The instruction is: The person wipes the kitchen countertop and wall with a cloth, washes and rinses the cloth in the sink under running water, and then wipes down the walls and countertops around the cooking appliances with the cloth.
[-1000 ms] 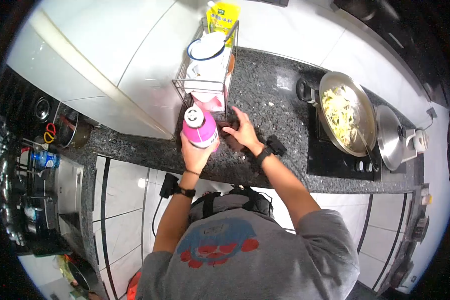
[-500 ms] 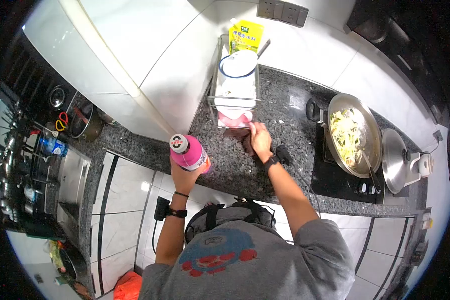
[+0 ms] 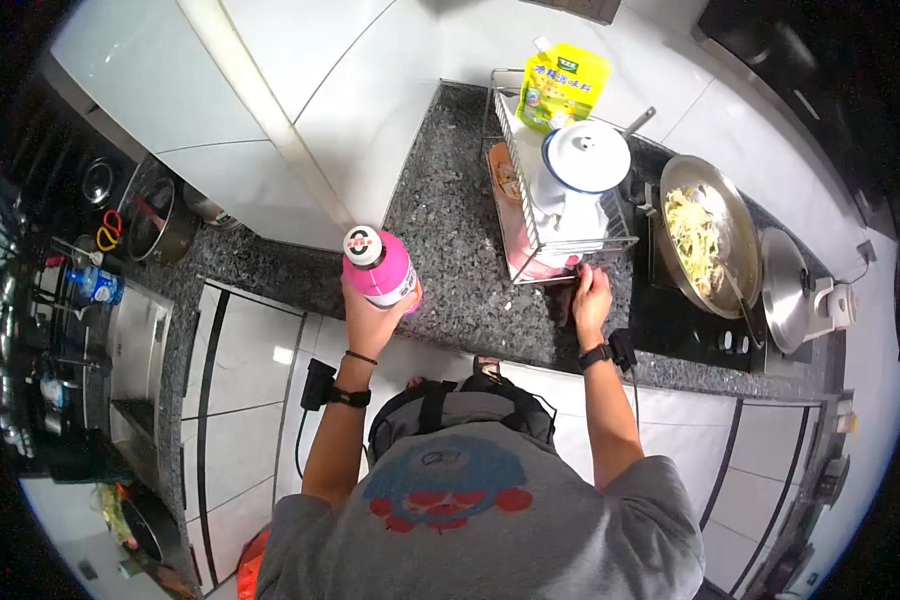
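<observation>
A pink bottle (image 3: 388, 272) with a white cap stands upright in my left hand (image 3: 372, 328), whose fingers are wrapped round it near the counter's front edge. My right hand (image 3: 592, 302) is closed at the lower front right corner of a wire rack (image 3: 582, 245). The rack carries a white lidded enamel pot (image 3: 587, 160) with a blue rim and a yellow seasoning pouch (image 3: 564, 88). Pink-and-white items show on the lower level, and a small orange container (image 3: 503, 172) sits at its left side. My right fingertips are partly hidden against the rack.
Right of the rack, a pan (image 3: 710, 240) of shredded food with a utensil in it sits on the black cooktop (image 3: 660, 320). A metal lid (image 3: 785, 290) leans beyond it. At far left are a sink (image 3: 135, 335), a dark pot (image 3: 160, 225) and red-yellow scissors (image 3: 109, 232).
The rack, with the pot and pouch on it, has shifted right and turned toward the cooktop. My right hand moved right with it. My left hand still holds the bottle in nearly the same place.
</observation>
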A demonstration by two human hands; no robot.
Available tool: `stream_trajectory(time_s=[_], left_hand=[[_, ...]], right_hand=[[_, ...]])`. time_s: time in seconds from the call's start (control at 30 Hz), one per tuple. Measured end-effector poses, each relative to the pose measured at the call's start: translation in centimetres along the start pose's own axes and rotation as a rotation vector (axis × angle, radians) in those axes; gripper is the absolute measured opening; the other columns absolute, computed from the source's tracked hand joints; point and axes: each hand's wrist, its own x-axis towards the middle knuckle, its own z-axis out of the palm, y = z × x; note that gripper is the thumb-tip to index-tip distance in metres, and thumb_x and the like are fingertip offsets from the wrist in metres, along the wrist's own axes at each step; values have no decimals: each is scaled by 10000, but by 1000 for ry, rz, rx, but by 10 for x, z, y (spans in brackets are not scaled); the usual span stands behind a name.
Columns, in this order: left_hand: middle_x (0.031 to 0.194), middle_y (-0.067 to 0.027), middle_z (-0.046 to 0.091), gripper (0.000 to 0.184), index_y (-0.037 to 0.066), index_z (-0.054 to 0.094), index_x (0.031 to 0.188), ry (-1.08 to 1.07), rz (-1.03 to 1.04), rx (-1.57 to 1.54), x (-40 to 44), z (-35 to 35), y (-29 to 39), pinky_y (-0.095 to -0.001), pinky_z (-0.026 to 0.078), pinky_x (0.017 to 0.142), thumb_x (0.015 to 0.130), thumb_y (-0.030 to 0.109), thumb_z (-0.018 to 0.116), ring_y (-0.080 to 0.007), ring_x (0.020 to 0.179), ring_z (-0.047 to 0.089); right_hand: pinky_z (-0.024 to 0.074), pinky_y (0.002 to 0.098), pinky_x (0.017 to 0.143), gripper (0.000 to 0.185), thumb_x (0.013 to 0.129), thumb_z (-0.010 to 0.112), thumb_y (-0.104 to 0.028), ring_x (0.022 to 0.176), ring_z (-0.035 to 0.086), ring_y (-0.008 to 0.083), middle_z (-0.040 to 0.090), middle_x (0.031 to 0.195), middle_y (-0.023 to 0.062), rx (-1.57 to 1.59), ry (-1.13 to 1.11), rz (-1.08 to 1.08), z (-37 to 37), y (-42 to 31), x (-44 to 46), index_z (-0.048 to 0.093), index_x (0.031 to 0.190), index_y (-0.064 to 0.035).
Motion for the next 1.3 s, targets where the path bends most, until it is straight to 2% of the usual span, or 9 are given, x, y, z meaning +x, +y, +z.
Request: stream_trajectory(time_s=[0.17, 0.27, 0.33, 0.37, 0.57, 0.67, 0.77, 1.07, 1.3], left_hand=[[1181, -173, 453, 889, -22, 278, 1235, -49, 18, 70, -2, -7, -21, -372, 400, 909, 574, 226, 817, -263, 1080, 488], [1189, -182, 444, 934, -19, 249, 1250, -73, 2, 39, 0, -10, -23, -381, 402, 908, 565, 247, 826, -271, 1087, 483], [1184, -186, 457, 944, -15, 245, 1256, -69, 26, 61, 1, -8, -27, -385, 408, 904, 563, 255, 825, -277, 1080, 493], [1181, -184, 465, 939, -12, 251, 1254, -79, 19, 35, 2, -8, -29, -385, 412, 899, 561, 256, 826, -277, 1074, 500], [1131, -205, 517, 894, -5, 291, 1231, -106, 11, 82, 7, -12, -29, -402, 431, 868, 557, 252, 820, -314, 1032, 538], [1134, -212, 514, 903, -9, 290, 1238, -101, 26, 98, 7, -13, -31, -410, 426, 871, 559, 265, 818, -325, 1031, 535], [1115, -218, 522, 906, -18, 284, 1243, -91, 45, 100, 5, -11, -37, -418, 419, 871, 568, 271, 816, -340, 1022, 534], [1048, -107, 586, 620, 3, 487, 1119, -256, 193, 383, 7, -14, -41, -367, 418, 879, 642, 268, 781, -246, 986, 563], [1092, -105, 576, 613, 27, 487, 1151, -297, 114, 363, -3, -16, -47, -363, 400, 905, 662, 265, 770, -231, 1021, 547]], right_hand=[[421, 386, 733, 269, 825, 617, -196, 803, 534, 299, 553, 827, 158, 16, 297, -42, -17, -21, -40, 503, 954, 12], [440, 351, 672, 260, 834, 611, -206, 706, 555, 254, 561, 758, 130, 137, 84, 299, -34, -44, -77, 504, 957, -3], [462, 318, 587, 166, 801, 647, -168, 643, 577, 206, 597, 757, 116, 251, -71, 182, -36, -79, -99, 558, 783, -29], [467, 304, 585, 156, 775, 671, -146, 656, 593, 218, 598, 767, 118, 225, -64, -71, -30, -91, -104, 566, 784, -30], [449, 335, 689, 204, 739, 678, -90, 799, 544, 302, 542, 865, 133, 333, -52, -255, 28, -192, -52, 536, 870, -25], [264, 520, 941, 484, 812, 574, -276, 1213, 339, 342, 350, 1352, 136, -45, -167, -262, 87, -199, -39, 432, 1241, -101], [179, 537, 1022, 544, 861, 447, -386, 1299, 219, 337, 238, 1428, 121, -288, -495, -318, 178, -156, -51, 352, 1340, -145], [102, 559, 1034, 556, 799, 549, -338, 1296, 175, 336, 263, 1409, 117, -280, -88, -222, 273, -173, 13, 407, 1295, -128], [134, 540, 1042, 551, 840, 479, -344, 1295, 187, 322, 266, 1410, 87, -311, -117, -235, 328, -170, 81, 349, 1327, -121]])
